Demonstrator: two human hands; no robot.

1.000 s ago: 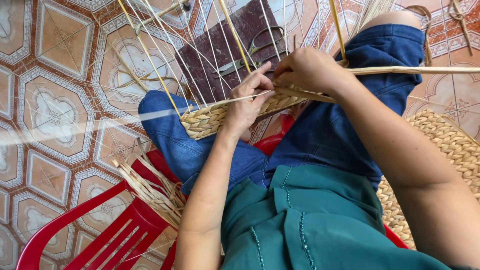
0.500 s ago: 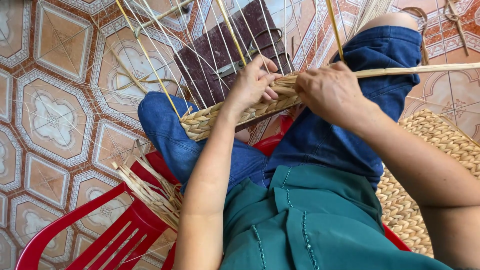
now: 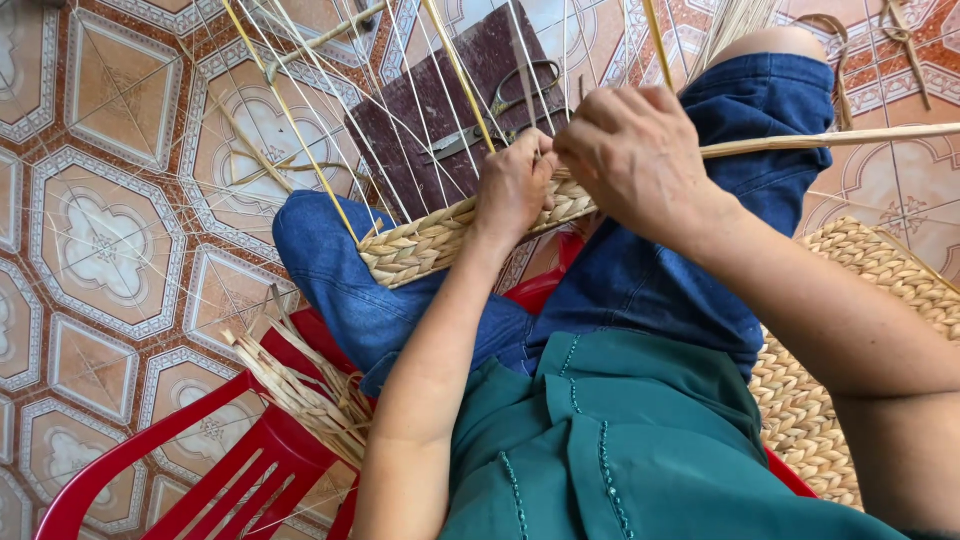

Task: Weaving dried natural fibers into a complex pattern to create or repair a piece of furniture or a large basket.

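Note:
A woven straw band [image 3: 430, 240] lies across my lap, with several thin upright spokes [image 3: 300, 120] rising from it. My left hand [image 3: 515, 185] pinches the band's upper edge among the spokes. My right hand [image 3: 635, 150] is closed on a long straw strand [image 3: 830, 140] that runs off to the right. The two hands touch above the weave. I sit on a red plastic chair [image 3: 240, 470] in blue jeans and a green top.
A finished woven straw piece [image 3: 850, 330] lies at my right side. A bundle of cut straw ends [image 3: 300, 385] rests on the chair. A dark board [image 3: 440, 110] with scissors [image 3: 500, 110] lies on the patterned tile floor [image 3: 100, 230].
My right hand has moved left along the band, closing up against my left hand. The strand has been drawn tighter across the spokes.

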